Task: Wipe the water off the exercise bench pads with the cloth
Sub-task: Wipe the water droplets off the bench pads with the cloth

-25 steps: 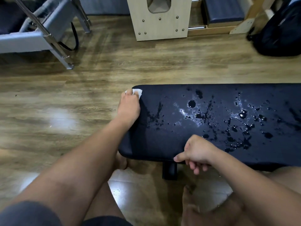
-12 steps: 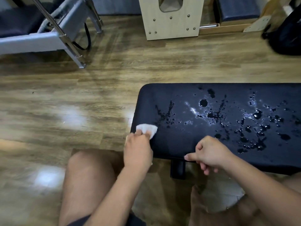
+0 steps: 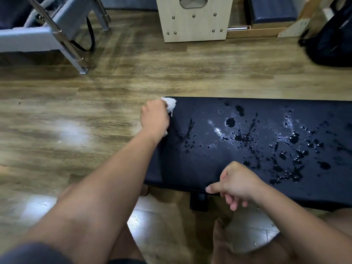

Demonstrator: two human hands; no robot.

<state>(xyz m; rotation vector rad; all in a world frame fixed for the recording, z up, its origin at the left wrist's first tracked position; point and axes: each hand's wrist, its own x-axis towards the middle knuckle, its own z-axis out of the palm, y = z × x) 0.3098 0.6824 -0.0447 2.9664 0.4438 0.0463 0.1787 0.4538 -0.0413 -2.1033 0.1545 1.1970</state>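
Left hand [image 3: 155,119], clutching the crumpled white cloth [image 3: 170,102], has swept to the droplet-beaded pad [image 3: 209,164]'s far corner.

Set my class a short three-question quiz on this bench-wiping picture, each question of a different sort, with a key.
1. True or false: the cloth is at the far left corner of the bench pad.
2. What grips the cloth? A) the left hand alone B) both hands C) no hand
3. Fill in: most water drops lie to the cloth's ____.
Key: 1 true; 2 A; 3 right.
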